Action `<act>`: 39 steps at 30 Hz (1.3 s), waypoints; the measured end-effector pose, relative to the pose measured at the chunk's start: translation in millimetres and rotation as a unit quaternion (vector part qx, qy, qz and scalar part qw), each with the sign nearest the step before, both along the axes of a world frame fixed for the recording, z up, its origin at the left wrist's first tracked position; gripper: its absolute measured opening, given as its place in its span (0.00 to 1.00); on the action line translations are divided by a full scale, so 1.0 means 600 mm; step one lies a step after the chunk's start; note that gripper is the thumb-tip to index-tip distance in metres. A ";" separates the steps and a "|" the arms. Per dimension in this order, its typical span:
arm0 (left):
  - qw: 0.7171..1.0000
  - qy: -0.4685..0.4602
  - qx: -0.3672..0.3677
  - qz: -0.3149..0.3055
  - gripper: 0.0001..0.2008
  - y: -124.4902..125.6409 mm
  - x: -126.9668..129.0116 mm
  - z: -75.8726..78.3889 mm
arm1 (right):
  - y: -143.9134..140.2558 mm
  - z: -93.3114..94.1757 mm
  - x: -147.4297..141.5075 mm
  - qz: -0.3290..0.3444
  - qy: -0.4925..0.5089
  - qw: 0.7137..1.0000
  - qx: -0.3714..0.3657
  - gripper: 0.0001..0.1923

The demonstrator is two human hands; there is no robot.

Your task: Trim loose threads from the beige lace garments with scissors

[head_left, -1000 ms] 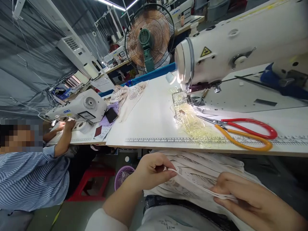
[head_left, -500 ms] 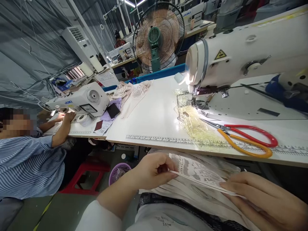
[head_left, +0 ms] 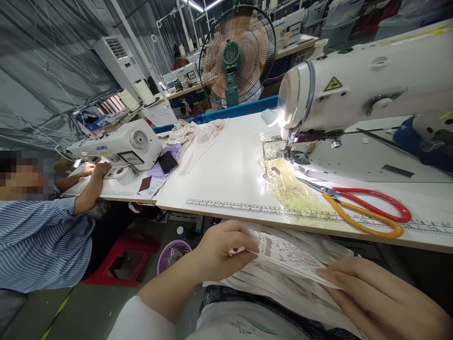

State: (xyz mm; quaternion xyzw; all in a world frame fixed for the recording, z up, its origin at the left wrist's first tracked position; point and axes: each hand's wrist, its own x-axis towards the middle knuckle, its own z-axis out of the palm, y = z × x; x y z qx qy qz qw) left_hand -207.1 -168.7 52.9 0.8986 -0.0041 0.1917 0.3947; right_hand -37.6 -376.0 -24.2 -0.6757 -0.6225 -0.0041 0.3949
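Observation:
A pale lace fabric piece [head_left: 288, 252] is stretched between my two hands, over my lap and below the table edge. My left hand [head_left: 226, 248] pinches its left end between thumb and fingers. At the right end, my right hand [head_left: 371, 288] grips the same edge, thumb on top and fingers underneath. More pale fabric [head_left: 276, 285] lies in folds on my lap beneath. Scissors [head_left: 336, 193] with one red and one orange handle rest on the table above my right hand. A sewing machine [head_left: 318, 94] with its lamp lit stands just beyond them.
A clear yellowish film [head_left: 293, 189] lies by the needle, above a printed ruler strip [head_left: 247, 206]. Lace pieces [head_left: 203, 137] and a phone [head_left: 167, 162] are farther left. A co-worker [head_left: 42, 241] sews at the left machine [head_left: 123, 144]. A purple basket [head_left: 173, 255] stands on the floor.
Both hands still hold the lace piece and have shifted very slightly left. The view has tilted a little, so the table and machine appear slightly lower and farther right.

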 end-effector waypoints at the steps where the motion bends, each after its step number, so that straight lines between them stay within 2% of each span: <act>1: 1.000 -0.003 -0.003 0.007 0.05 0.001 -0.001 0.002 | 0.003 0.004 -0.001 0.005 0.002 1.000 -0.010 0.11; 3: 1.000 -0.010 0.004 0.011 0.06 0.004 -0.004 0.004 | 0.010 0.015 -0.005 0.009 0.019 0.999 -0.033 0.08; 8: 0.999 -0.031 0.011 -0.025 0.11 0.020 0.000 0.000 | 0.021 0.034 -0.008 0.024 0.061 0.998 -0.009 0.04; 19: 0.999 -0.011 0.015 -0.031 0.12 0.023 0.003 0.001 | 0.027 0.033 -0.006 0.044 0.165 0.985 -0.011 0.03; 23: 0.999 0.002 0.032 -0.021 0.13 0.025 -0.002 -0.005 | 0.027 0.031 -0.006 0.045 0.180 0.982 -0.014 0.03; 28: 0.999 0.015 0.020 -0.036 0.13 0.025 -0.003 -0.012 | 0.026 0.025 -0.006 0.047 0.201 0.978 -0.017 0.03; 34: 1.000 0.019 -0.004 -0.012 0.08 0.007 0.002 -0.009 | 0.016 0.021 -0.007 0.078 0.188 0.978 -0.042 0.06; 39: 0.998 0.043 -0.045 0.014 0.03 0.002 -0.001 -0.018 | 0.009 -0.010 -0.005 0.081 0.177 0.979 -0.059 0.05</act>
